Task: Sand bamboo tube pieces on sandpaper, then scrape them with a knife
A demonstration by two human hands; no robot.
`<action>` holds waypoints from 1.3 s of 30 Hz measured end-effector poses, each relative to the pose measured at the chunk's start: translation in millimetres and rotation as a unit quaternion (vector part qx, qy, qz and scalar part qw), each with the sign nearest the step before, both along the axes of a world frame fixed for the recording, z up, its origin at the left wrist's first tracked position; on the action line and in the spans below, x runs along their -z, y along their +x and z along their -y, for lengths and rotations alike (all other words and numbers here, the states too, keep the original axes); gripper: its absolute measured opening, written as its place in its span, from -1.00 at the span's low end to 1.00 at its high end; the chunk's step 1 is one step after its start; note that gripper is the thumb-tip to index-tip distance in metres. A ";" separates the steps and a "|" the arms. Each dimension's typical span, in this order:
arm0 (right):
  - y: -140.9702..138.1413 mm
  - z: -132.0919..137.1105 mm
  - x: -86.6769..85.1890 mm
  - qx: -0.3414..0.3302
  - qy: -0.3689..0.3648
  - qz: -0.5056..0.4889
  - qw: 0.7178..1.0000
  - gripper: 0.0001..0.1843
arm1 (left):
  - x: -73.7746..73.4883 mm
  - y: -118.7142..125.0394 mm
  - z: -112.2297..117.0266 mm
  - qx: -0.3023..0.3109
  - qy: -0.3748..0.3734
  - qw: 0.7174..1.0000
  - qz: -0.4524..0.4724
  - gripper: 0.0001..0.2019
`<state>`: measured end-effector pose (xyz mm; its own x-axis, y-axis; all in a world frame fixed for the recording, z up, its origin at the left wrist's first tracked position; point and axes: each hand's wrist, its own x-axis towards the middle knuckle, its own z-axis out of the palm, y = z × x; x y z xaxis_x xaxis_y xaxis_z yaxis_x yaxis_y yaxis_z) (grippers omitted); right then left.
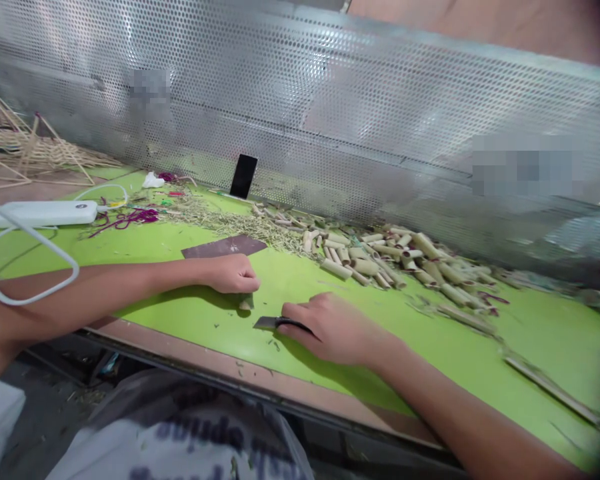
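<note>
My left hand (233, 274) is closed in a fist just above the green tabletop. A short bamboo piece (246, 303) pokes out below its fingers, mostly hidden by the hand. Wrapped round a dark-handled utility knife (273, 323), my right hand (330, 327) rests on the table to the right. The knife's blade points left, toward the bamboo piece, with a gap between them. Behind my left hand lies a brown sheet of sandpaper (225, 246). Small green shavings are scattered near the blade.
Cut bamboo tubes (365, 263) lie heaped behind my right hand, with thin shavings (240, 225) beside them. A black phone (243, 176) leans on the perforated metal screen (290, 100). At left are a white power bank (45, 213) with cable, purple yarn (137, 217) and stick frames (35, 147).
</note>
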<state>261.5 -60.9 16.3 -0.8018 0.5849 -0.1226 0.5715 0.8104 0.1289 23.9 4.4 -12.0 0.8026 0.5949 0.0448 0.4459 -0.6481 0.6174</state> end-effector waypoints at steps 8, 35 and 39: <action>-21.0 2.5 3.3 0.045 0.077 -0.002 0.996 -0.68 | 0.2 14.9 6.3 0.013 -0.001 1.000 -0.006 -0.60; -13.1 -1.9 0.9 0.058 -0.034 -0.031 0.997 -0.69 | 1.9 12.3 4.1 0.015 -0.001 1.000 -0.017 -0.61; 2.3 -6.2 -3.4 0.035 -0.102 -0.041 0.993 -0.63 | 2.1 9.5 3.1 0.021 0.000 1.000 -0.017 -0.62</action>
<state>263.8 -54.8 19.8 -0.7720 0.6094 -0.1807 0.6294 0.7725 -0.0840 33.4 1.3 -14.1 0.8279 0.5606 0.0172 0.4389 -0.6665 0.6026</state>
